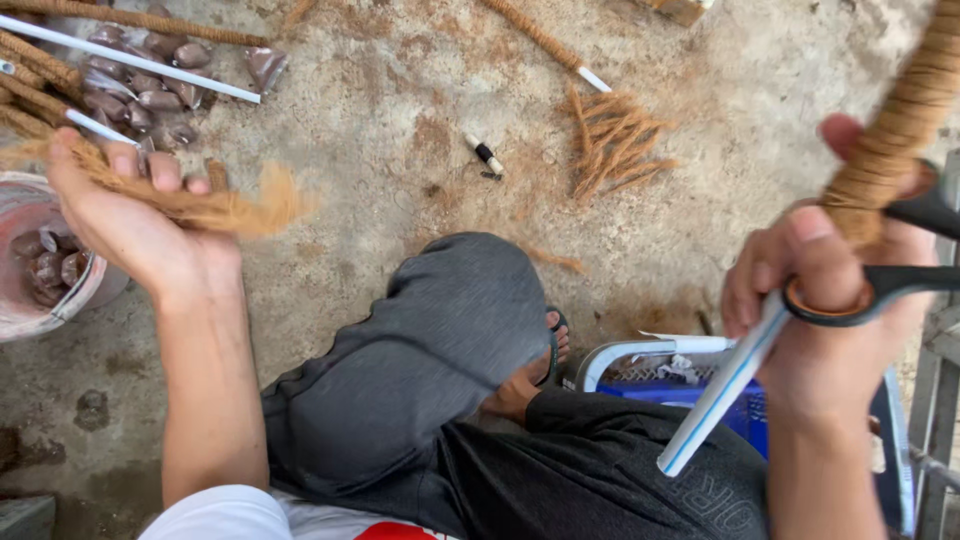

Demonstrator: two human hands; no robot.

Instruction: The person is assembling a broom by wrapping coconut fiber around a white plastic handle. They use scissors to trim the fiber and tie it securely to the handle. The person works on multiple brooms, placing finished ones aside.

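You are gripping loose, soft fibre point(215, 207) in your closed left hand point(125, 225), while your right hand point(835, 300) is clasping scissors point(885, 285) and a stiff wrapped pole point(800, 300), best held on its rope.

Soft, even daylight fills the scene, bright on the concrete floor point(400, 100), with only faint shadows and no glare. The wide lens bends the edges, and the right hand point(830, 300) near the camera looks slightly blurred.
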